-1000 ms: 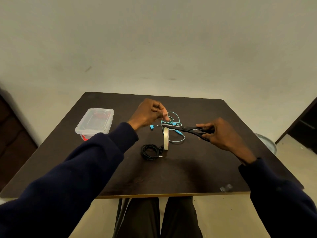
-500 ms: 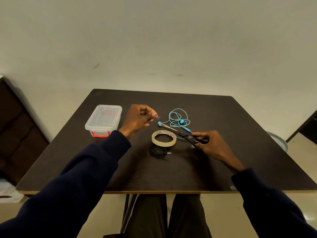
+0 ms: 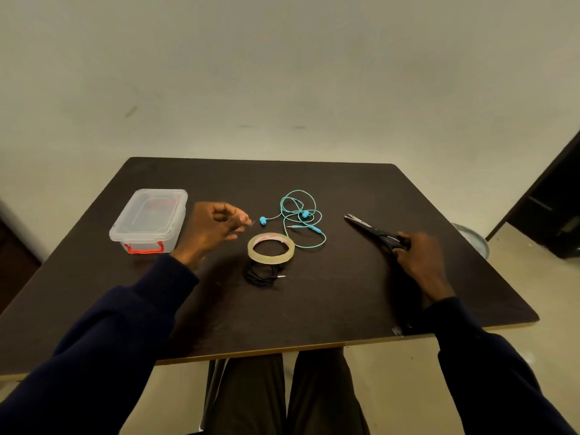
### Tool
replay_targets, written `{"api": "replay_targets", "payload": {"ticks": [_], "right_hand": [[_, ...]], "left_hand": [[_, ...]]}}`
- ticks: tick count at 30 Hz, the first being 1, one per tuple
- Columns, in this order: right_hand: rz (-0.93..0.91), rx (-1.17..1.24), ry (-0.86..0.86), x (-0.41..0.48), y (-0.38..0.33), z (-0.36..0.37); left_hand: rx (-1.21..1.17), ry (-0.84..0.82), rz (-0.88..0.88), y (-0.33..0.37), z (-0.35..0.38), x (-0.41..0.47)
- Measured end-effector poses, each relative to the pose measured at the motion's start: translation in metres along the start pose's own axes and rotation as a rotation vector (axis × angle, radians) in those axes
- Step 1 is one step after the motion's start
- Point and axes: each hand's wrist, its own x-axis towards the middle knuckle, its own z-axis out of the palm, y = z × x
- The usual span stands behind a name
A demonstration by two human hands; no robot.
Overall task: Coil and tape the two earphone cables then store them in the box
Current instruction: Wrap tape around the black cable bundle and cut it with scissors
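Your left hand (image 3: pixel 213 227) pinches a small sliver (image 3: pixel 252 223) at its fingertips, likely tape. The black coil (image 3: pixel 262 273) lies at five o'clock from that pinch, against the tape roll's (image 3: pixel 271 248) near edge and closer to your left hand. Your right hand (image 3: pixel 420 255) grips the scissors (image 3: pixel 373 230), well off at three o'clock.

Clear, glossy plastic box (image 3: pixel 150 218) with red plastic latch; matt dark table (image 3: pixel 314 309) — wood-look, perhaps laminate; translucent shiny tape roll (image 3: pixel 271 248).

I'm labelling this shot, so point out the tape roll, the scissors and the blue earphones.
tape roll (image 3: pixel 271 259): head view, front wall of the ring.
scissors (image 3: pixel 370 230): head view, on the blades.
blue earphones (image 3: pixel 263 220): head view, left earbud.
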Motion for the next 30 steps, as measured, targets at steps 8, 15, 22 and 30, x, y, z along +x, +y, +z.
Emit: {"api": "replay_targets", "payload": {"ticks": [8,15,22,30], "right_hand": [[0.006,-0.405,-0.29,0.033,0.009,-0.002],[-0.19,-0.432,-0.083,0.009,-0.018,0.002],[-0.82,0.18,-0.315,-0.055,-0.134,0.051],[-0.843,0.241,-0.241,-0.04,-0.13,0.058]], "left_hand": [[0.011,0.021,-0.023,-0.009,-0.002,-0.002],[0.011,0.039,-0.038,-0.011,-0.005,-0.006],[-0.005,0.055,-0.061,-0.013,-0.005,-0.015],[-0.007,0.051,-0.081,-0.018,-0.009,-0.019]]}}
